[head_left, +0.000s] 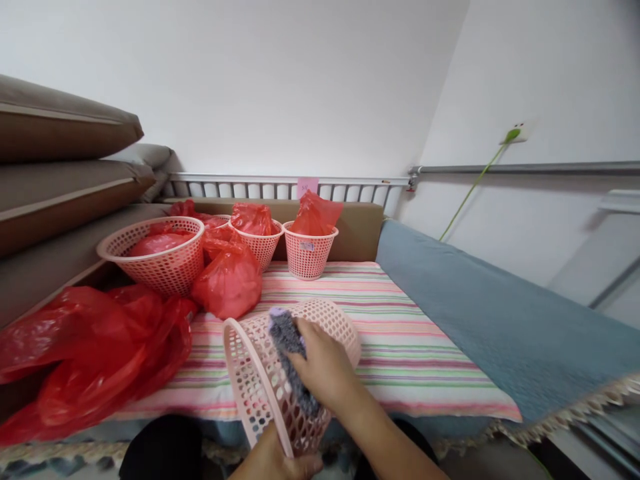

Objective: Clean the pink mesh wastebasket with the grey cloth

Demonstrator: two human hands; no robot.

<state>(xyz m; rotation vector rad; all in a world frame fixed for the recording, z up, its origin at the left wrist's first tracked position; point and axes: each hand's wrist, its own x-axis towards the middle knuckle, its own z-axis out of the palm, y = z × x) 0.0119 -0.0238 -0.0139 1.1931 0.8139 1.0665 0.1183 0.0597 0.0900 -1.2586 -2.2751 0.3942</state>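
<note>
A pink perforated plastic basket [250, 373] lies tipped on its side at the near edge of the striped cloth, its mouth turned left. My left hand [280, 460] grips its rim from below, with the fingers partly inside and partly cut off by the frame. In my right hand [323, 367] is a fuzzy grey cloth [289, 353] with a pale purple corner. The fingers are closed on it, and it is pressed against the basket's outer wall.
Behind stand more pink baskets with red plastic bags: a wide one [160, 267], a middle one [260, 247] and a labelled one [306, 257]. Loose red bags [100, 340] spread at the left below stacked cushions [60, 187]. A blue-covered armrest [480, 293] borders the right.
</note>
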